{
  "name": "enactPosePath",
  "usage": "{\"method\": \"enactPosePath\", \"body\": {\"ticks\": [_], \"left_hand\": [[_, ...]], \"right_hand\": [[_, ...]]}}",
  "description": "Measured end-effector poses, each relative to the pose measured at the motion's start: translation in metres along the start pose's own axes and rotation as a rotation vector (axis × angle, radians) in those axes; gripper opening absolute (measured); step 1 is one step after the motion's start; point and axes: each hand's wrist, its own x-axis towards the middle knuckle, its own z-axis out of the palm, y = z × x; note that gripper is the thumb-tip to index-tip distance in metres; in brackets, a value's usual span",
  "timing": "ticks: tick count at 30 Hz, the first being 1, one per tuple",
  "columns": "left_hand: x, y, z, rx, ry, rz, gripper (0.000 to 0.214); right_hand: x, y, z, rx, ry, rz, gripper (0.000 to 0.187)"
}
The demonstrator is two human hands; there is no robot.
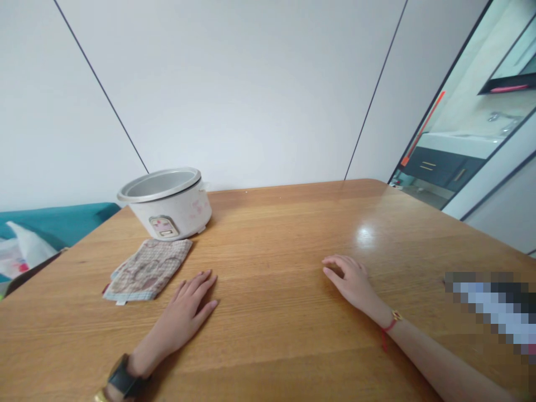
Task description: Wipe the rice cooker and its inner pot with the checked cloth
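My left hand [184, 312] lies palm down on the wooden table [259, 335], fingers stretched out and holding nothing. Just beyond its fingertips, to the left, is a folded checked cloth [153, 268] with a brown pattern and a light blue edge. Behind the cloth stands a white rice cooker [184, 215] without a lid, its grey rim uppermost; its inside bottom is hidden. On the right side of the table rests my right hand [349, 279], its fingers loosely curved, thumb apart from them, with nothing in it.
A pixelated object [494, 307] lies at the table's right edge. A white panelled wall [268, 95] rises behind the table. At left are a teal seat [62, 220] and a white plastic bag [31, 245]. A doorway at right shows a washbasin [460, 143].
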Motion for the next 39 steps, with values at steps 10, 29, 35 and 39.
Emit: {"method": "enactPosePath", "body": {"ticks": [10,29,35,39], "left_hand": [[-0.0008,-0.0004,-0.0003,-0.012,0.032,0.034,0.055],[-0.0029,0.0039,-0.0027,-0.011,-0.009,-0.002,0.055],[-0.0025,0.0022,-0.0012,-0.009,0.022,0.001,0.053],[-0.0022,0.0019,-0.0020,-0.009,0.003,0.002,0.054]], "right_hand": [[-0.0012,-0.0008,-0.0014,-0.026,-0.009,-0.002,0.027],[-0.0015,0.0057,0.0036,-0.001,0.000,-0.018,0.030],[-0.0034,0.0024,0.0033,-0.034,0.018,-0.003,0.030],[-0.0041,0.0021,0.0031,-0.044,0.023,-0.015,0.029]]}}
